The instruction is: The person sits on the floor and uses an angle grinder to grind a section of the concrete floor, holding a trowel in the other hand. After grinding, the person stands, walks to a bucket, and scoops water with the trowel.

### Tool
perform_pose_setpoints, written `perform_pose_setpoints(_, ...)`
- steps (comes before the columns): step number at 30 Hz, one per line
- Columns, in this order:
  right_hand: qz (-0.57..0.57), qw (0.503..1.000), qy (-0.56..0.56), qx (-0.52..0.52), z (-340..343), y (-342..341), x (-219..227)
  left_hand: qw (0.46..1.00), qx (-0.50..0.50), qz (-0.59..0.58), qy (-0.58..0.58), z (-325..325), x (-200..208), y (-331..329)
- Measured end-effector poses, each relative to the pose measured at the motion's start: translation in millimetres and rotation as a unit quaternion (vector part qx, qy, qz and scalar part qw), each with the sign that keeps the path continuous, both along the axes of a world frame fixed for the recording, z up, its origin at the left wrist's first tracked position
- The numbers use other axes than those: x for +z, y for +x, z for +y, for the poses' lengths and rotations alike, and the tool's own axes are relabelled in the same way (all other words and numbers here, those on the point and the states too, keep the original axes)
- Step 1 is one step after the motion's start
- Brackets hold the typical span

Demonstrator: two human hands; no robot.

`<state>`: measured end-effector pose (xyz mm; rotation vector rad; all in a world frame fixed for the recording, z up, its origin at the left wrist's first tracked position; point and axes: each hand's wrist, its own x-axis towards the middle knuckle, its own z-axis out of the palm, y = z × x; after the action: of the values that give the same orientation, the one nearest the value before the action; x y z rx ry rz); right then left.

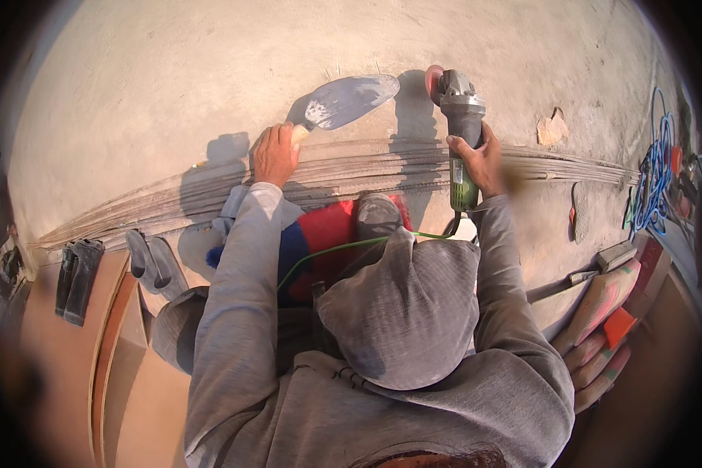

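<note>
In my left hand (275,156) is a pointed masonry trowel, its light handle in my closed fingers. The trowel's grey blade (351,101), smeared with white, points right toward the grinder. My right hand (483,162) wraps round the body of a green and dark grey angle grinder (466,117), with its head away from me. A reddish disc (434,83) sits on the left of the grinder head, a short gap from the trowel tip. Whether the disc spins cannot be made out. A green cord (331,249) runs left from the grinder's near end.
A bundle of long thin strips (351,165) crosses the dusty floor beneath my hands. Red and blue cloth (327,230) lies by my knee. Sandals (154,261) and boards (121,351) are at left. A blue coiled line (657,175) and an orange piece (618,326) are at right.
</note>
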<state>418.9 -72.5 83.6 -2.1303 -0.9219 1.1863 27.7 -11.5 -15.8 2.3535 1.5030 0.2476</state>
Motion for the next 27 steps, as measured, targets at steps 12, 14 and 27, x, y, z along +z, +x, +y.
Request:
perform_pose_setpoints(12, 0.016, 0.998, 0.054, 0.003, -37, -13, 9, 0.992, 0.075, 0.096, 0.035, 8, 8, 5)
perform_pose_setpoints(14, 0.033, 0.997, 0.070, 0.022, -37, -23, 9, 0.989, 0.073, 0.121, 0.032, 9, 14, 8)
perform_pose_setpoints(27, -0.145, 0.914, 0.093, 0.366, -1, -98, 19, 0.988, 0.038, 0.117, -0.096, 10, 20, 8)
